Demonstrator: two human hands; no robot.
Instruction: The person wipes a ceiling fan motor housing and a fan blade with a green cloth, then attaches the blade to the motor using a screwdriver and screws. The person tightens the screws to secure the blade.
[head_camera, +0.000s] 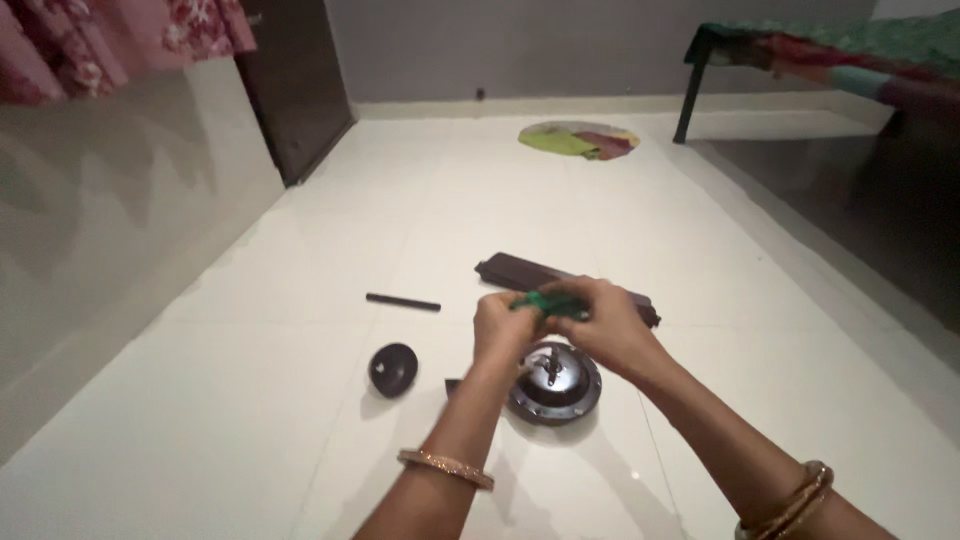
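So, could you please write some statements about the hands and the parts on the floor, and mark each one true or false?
1. Both hands, left hand and right hand, hold a green object. True.
2. The round dark metal part lies on a table. False: it lies on the white floor.
3. A thin black rod lies left of the hands. True.
4. The small black cap is in the right hand. False: it lies on the floor, untouched.
5. A long dark flat piece lies beyond the hands. True.

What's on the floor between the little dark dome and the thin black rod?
Nothing: bare white floor separates the dome from the rod, seen in the head view.
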